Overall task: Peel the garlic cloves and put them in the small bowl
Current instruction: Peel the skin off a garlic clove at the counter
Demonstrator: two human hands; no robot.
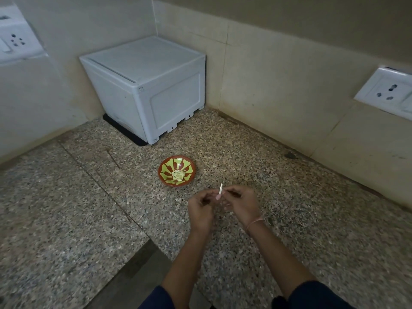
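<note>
Speckled granite table (245, 152) in beige-tiled corner (278, 74), white plastic box (151, 85) at back; small red-brown bowl with yellow-green petals (163, 166) holds pale peeled garlic cloves (178, 175); near it, left grip (200, 208) and right grip (242, 202) pinch one pinkish clove (218, 196), white skin strip (221, 188) upright.

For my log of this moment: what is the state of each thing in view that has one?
small bowl: upright on the counter, peeled cloves inside.
garlic clove: pinched between both hands, peel strip sticking up.
left hand: pinches the clove.
right hand: pinches the clove.
white box: closed.
wall socket: nothing plugged in.
</note>
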